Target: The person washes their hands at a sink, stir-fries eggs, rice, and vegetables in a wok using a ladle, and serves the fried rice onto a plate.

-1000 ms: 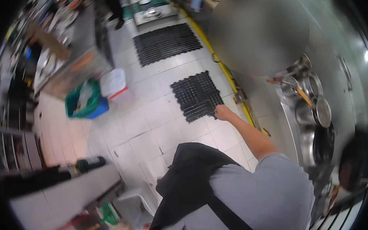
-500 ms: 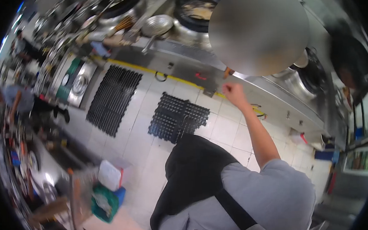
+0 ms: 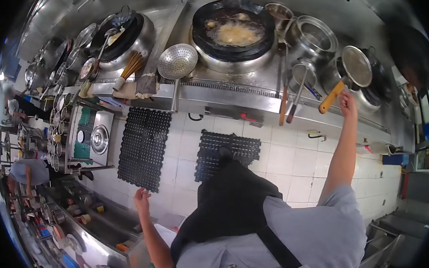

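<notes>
Now the right hand [image 3: 348, 104], at three o'clock, is at the yellow handle [image 3: 331, 97] of the strainer [image 3: 357, 66], which lies at two o'clock; I cannot tell if the fingers grip it. The left hand [image 3: 141, 202], at eight o'clock, is free, fingers loosely bent. A wok [image 3: 204, 39] with food [image 3: 240, 34] stands at twelve.

Right hand [image 3: 348, 104] is up by the yellow handle [image 3: 332, 97] of a mesh strainer [image 3: 357, 66], can't tell if it's touching. Left hand [image 3: 141, 201] hangs loose near a black floor mat [image 3: 142, 148], and a wok [image 3: 234, 53] of foamy oil has a perforated ladle [image 3: 177, 61] beside it
</notes>
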The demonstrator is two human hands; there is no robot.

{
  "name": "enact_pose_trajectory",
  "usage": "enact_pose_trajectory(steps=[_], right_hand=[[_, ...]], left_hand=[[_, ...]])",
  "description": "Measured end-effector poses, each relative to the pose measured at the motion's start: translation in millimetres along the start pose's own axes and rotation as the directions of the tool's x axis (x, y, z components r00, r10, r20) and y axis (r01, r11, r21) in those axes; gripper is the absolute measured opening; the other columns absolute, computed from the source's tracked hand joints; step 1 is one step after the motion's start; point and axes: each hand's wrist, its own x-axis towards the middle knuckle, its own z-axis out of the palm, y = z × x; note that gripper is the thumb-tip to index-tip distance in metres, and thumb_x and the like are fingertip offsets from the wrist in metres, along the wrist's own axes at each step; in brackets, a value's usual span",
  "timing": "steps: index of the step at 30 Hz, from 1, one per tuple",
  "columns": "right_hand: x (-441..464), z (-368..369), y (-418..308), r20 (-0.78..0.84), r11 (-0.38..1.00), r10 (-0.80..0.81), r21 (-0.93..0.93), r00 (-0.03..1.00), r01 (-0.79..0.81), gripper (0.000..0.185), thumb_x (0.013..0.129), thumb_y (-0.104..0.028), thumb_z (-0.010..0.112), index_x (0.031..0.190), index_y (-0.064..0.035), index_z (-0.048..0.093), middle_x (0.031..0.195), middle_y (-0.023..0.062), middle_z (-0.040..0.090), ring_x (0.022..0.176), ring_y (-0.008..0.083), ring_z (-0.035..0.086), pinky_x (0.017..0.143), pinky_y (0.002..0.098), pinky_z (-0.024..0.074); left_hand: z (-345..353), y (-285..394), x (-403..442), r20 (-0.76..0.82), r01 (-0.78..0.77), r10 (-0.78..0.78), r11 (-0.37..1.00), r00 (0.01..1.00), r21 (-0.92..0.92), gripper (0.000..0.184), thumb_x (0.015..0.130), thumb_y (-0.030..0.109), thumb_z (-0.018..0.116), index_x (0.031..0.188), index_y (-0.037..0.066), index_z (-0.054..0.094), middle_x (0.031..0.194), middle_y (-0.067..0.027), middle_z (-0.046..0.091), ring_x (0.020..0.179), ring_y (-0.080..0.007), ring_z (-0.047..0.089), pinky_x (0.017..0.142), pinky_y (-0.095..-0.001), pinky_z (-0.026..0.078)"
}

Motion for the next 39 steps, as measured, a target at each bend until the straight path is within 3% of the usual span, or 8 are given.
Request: enact_pose_trajectory(steps=[7,9,11,14,20,24,31,39], right_hand=[[-172.0,144.8,-4.5,0.075,0.931,-0.229,-0.274,0.97,0.241,0.042,0.096,-0.004,0.052,0.138,-0.0023,0.047,0.074,0.0022,0.056,0.046,0.0038,0.039,0.039,0.0174,0.0307],[-192.9,207.4,-4.2,0.131,0.858,-0.2,-0.455,0.971,0.238,0.049,0.094,-0.002,0.05,0.143,-0.0026,0.044,0.071,0.0018,0.055,0.045,0.0035,0.039,0.037,0.0177,0.03],[-198.5,256.2,1.9,0.156,0.766,-0.137,-0.61,0.978,0.204,0.054,0.091,-0.001,0.047,0.145,-0.0023,0.042,0.068,0.0011,0.053,0.044,0.0031,0.039,0.034,0.0184,0.0273],[-149.8,317.3,56.0,0.325,0.519,-0.083,-0.793,0.942,0.319,0.055,0.089,0.001,0.047,0.144,-0.0015,0.047,0.066,0.0014,0.055,0.046,0.007,0.044,0.04,0.0255,0.0353],[-91.7,397.4,122.6,0.498,0.112,-0.295,-0.829,0.815,0.547,0.052,0.09,-0.001,0.045,0.142,0.0002,0.049,0.064,0.0036,0.056,0.049,0.0126,0.05,0.049,0.0307,0.0413],[-190.5,420.4,80.3,0.254,0.346,-0.089,-0.899,0.963,0.269,0.053,0.088,0.001,0.048,0.141,0.0014,0.049,0.072,0.011,0.063,0.065,0.0163,0.061,0.065,0.0305,0.0498],[-133.3,418.4,108.1,0.356,0.182,-0.342,-0.883,0.87,0.433,0.048,0.091,0.0,0.048,0.139,-0.0006,0.053,0.067,0.0044,0.058,0.055,0.0103,0.055,0.052,0.0297,0.0453],[-46.3,412.3,149.8,0.392,-0.244,-0.486,-0.919,0.781,0.309,0.047,0.087,-0.011,0.058,0.134,-0.013,0.058,0.085,0.0271,0.067,0.079,0.0447,0.065,0.071,0.0523,0.0506]], left_hand=[[17.2,-71.1,-50.0,0.174,0.623,-0.625,0.779,0.761,0.073,0.027,0.091,0.027,0.064,0.109,0.008,0.064,0.085,-0.0073,0.068,0.07,-0.0213,0.07,0.048,-0.0287,0.045],[14.9,-140.9,-64.8,0.374,0.384,-0.478,0.873,0.795,0.301,0.023,0.092,0.027,0.06,0.106,0.008,0.064,0.085,-0.0086,0.068,0.072,-0.0232,0.07,0.05,-0.0332,0.047],[27.0,-135.5,-68.8,0.662,-0.442,0.001,0.746,0.749,0.499,0.021,0.094,0.027,0.056,0.102,0.009,0.064,0.085,-0.0098,0.068,0.075,-0.0251,0.069,0.052,-0.0378,0.049],[34.0,-150.5,-39.7,0.455,0.804,-0.735,0.591,0.502,0.068,0.018,0.095,0.027,0.054,0.096,0.011,0.062,0.086,-0.0079,0.067,0.078,-0.0244,0.069,0.057,-0.0399,0.049],[44.9,-28.9,112.4,0.317,0.498,-0.477,0.867,0.82,0.017,0.026,0.089,0.023,0.064,0.111,0.009,0.063,0.089,-0.0051,0.068,0.075,-0.0181,0.071,0.053,-0.0277,0.046],[28.7,8.1,188.3,0.191,0.315,-0.287,0.939,0.939,-0.137,0.024,0.092,0.015,0.062,0.112,0.001,0.062,0.086,-0.0064,0.068,0.068,-0.0145,0.067,0.053,-0.0257,0.048],[-30.0,-58.7,226.5,0.415,0.438,-0.45,0.89,0.791,0.131,0.023,0.089,0.029,0.063,0.098,0.007,0.065,0.069,-0.003,0.06,0.054,-0.0131,0.059,0.045,-0.0259,0.04],[-77.7,-74.7,190.2,0.278,0.514,-0.52,0.852,0.808,0.102,0.034,0.089,0.021,0.065,0.118,0.006,0.06,0.085,-0.0082,0.066,0.072,-0.0196,0.07,0.054,-0.0316,0.045]])
